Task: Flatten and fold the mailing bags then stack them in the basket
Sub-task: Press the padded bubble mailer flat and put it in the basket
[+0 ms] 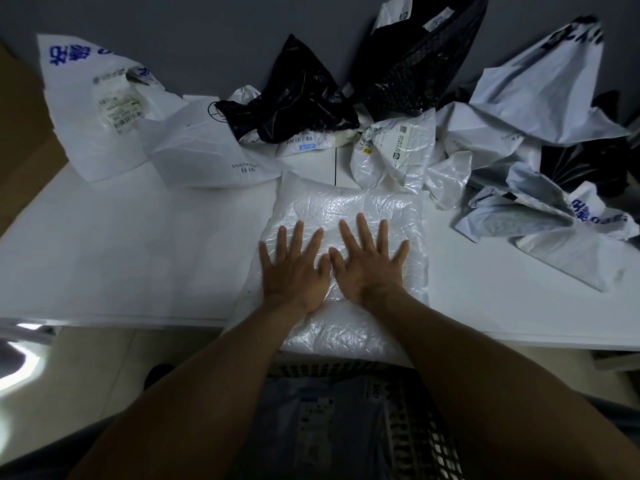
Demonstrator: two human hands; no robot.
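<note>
Crinkled white bag (363, 209); white table (121, 244); black bag (301, 95); black mesh basket (433, 441).

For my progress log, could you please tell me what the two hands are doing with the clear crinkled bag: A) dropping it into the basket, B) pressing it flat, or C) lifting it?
B: the left hand and right hand lie palm-down, fingers spread, on the clear bag on the table.

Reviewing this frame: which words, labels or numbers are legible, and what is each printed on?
"Enjoy the e...": on the middle white bag; the rest is unreadable.
Blue characters: on the large white bag at left and the grey bag at right; not legible.
Shipping labels on the piled bags and in the basket: too small or blurred.
</note>
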